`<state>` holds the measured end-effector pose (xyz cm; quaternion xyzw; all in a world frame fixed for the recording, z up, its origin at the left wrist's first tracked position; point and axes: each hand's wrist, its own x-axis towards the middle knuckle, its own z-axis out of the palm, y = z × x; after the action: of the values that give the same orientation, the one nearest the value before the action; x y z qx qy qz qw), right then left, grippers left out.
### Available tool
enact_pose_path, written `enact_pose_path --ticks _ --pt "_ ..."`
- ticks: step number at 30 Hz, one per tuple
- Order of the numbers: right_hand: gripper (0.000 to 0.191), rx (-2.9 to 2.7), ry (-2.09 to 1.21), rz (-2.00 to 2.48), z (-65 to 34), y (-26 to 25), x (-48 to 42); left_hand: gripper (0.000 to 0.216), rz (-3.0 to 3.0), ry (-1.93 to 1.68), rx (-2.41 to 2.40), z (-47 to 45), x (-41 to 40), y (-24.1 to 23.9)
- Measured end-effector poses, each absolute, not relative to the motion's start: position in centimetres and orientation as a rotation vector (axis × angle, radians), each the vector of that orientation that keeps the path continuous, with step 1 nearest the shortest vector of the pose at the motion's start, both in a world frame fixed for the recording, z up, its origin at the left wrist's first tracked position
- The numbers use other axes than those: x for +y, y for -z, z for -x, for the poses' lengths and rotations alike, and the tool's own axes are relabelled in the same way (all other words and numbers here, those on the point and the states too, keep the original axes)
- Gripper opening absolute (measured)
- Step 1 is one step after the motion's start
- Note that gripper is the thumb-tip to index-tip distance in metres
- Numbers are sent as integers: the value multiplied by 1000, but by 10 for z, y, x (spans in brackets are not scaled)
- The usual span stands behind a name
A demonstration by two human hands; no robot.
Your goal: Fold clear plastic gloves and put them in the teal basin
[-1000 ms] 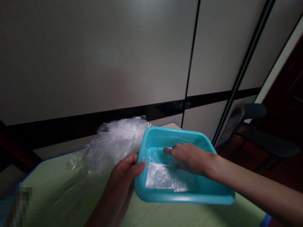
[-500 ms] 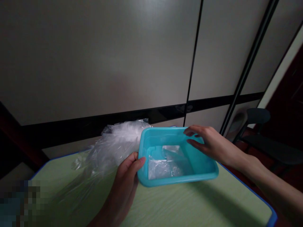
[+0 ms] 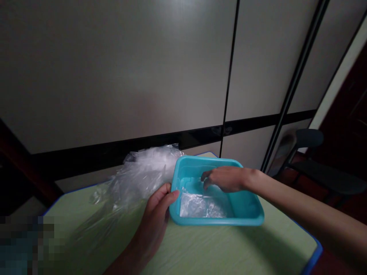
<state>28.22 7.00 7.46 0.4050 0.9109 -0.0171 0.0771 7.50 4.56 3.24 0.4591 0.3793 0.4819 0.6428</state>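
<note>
A turquoise plastic tub (image 3: 246,214) stands on a light green table (image 3: 218,252). My left hand (image 3: 157,214) grips the tub's left rim, thumb hooked over the edge. My right hand (image 3: 225,178) reaches into the tub from the right, fingers bent down towards clear plastic film (image 3: 200,206) lying on the tub's bottom. Whether the fingers pinch the film is hidden.
A large heap of crumpled clear plastic sheeting (image 3: 137,179) lies on the table left of the tub, against a pale panelled wall (image 3: 143,76). A dark chair (image 3: 312,152) stands at the right beyond the table's blue edge.
My right hand has come off the tub's far right rim and gone down inside the tub over the film. The left hand keeps its grip on the left rim.
</note>
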Motion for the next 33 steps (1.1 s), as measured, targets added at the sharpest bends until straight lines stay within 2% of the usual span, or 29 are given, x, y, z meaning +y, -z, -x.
enact_pose_path --ticks 21,25,29,33 --pt "53 2677 17 -1205 -292 -73 64 20 -1021 -1050 880 -74 45 -36" --pt "51 2770 113 -1220 -295 -75 59 21 -1016 -1066 893 -74 47 -34" --pt "47 2613 288 -1295 -293 -73 49 20 -1018 -1079 896 -75 47 -33" --pt "44 2544 213 -1436 -293 -74 39 20 -996 -1098 893 -76 46 -33"
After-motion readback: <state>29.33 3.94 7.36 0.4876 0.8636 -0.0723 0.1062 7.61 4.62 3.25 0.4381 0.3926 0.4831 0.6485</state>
